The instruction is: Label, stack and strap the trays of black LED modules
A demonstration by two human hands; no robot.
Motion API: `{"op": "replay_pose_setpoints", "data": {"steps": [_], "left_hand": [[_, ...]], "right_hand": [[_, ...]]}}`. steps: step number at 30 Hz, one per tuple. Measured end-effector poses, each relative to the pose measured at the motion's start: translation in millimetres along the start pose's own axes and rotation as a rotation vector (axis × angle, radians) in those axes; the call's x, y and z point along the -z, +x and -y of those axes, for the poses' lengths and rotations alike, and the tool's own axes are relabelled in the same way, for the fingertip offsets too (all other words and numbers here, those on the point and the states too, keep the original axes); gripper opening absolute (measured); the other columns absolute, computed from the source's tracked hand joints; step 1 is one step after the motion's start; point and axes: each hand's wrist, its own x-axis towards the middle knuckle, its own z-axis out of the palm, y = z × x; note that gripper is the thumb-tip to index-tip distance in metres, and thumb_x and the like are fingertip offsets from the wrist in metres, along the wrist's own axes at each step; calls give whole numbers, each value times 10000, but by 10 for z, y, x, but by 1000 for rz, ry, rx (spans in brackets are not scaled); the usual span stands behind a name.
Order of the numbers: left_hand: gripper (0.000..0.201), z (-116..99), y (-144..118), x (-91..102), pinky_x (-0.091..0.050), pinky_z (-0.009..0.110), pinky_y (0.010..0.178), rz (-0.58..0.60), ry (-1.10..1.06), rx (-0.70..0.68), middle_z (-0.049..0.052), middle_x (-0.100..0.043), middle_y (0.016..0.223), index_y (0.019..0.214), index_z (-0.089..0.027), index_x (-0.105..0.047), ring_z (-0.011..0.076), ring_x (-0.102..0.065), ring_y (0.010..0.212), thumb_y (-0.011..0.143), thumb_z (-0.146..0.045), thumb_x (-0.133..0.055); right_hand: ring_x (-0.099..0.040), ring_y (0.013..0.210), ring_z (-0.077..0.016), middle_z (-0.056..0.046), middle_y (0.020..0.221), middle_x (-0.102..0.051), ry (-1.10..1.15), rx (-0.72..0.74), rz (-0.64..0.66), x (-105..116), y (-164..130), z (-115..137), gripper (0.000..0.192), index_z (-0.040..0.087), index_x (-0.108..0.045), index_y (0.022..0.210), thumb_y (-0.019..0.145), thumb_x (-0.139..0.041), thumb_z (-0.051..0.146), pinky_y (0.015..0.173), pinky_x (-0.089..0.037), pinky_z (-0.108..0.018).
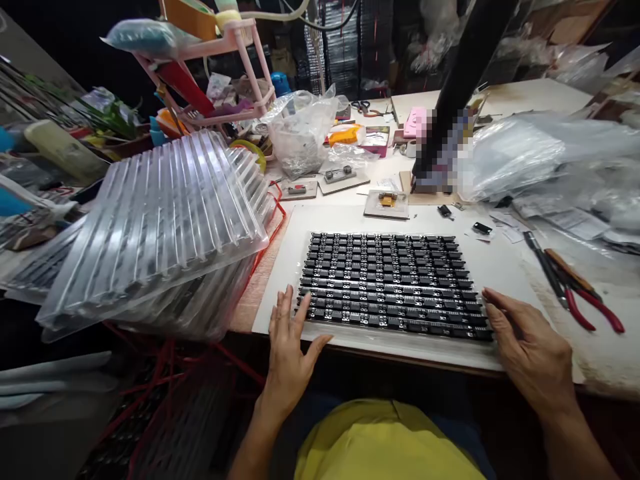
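Note:
A clear plastic tray (325, 331), packed with rows of small black circuit boards (390, 283), lies flat on a white board in front of me. My left hand (290, 357) is at its front left corner, fingers spread and stretched out, with fingertips against the tray's side and the thumb by the front edge. At the right end, my right hand (530, 347) has its fingers bent and close together on the tray's edge; their undersides are hidden.
Stacked ribbed clear trays (165, 207) lean at the left beside a pink rack (235, 47). Red-handled pliers (593, 303) lie at the right. Small fixtures (386, 203) stand behind the filled tray, with plastic bags (540, 157) at the back right and a dark slanting post (463, 73).

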Motion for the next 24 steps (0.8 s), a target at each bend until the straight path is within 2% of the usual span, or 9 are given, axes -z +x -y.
{"op": "replay_pose_setpoints", "data": {"steps": [3, 5, 11, 24], "left_hand": [[433, -80, -125, -3, -222, 556, 1109, -50, -9, -71, 110, -347, 1419, 1262, -274, -500, 323, -148, 1420, 842, -313, -598], [367, -100, -187, -23, -178, 599, 1105, -32, 34, -121, 117, -385, 1354, 1186, -255, -552, 349, -157, 1412, 830, -320, -614], [378, -137, -185, -44, -121, 651, 1089, 3, 90, -170, 139, -349, 1363, 1197, -238, -547, 372, -116, 1412, 838, -344, -599], [339, -542, -3, -226, -118, 710, 1048, 63, 69, -338, 181, -359, 1358, 1132, -179, -598, 415, -91, 1405, 838, -347, -597]], "right_hand": [[-599, 1018, -271, -94, 1091, -654, -12, 11, -8, -10, 9, 10, 334, 237, -618, 1170, 910, -472, 386, 956, -436, -482], [-600, 1017, -268, -99, 1085, -658, -23, 21, -17, -16, 12, 12, 328, 232, -621, 1166, 910, -476, 377, 956, -437, -477], [-610, 997, -262, -114, 1059, -667, -50, 61, -32, -20, 6, -7, 320, 185, -633, 1141, 906, -493, 353, 936, -454, -458], [-607, 986, -236, -108, 1054, -667, -24, 88, -43, -33, 24, -38, 286, 186, -617, 1137, 913, -494, 314, 907, -462, -438]]}}
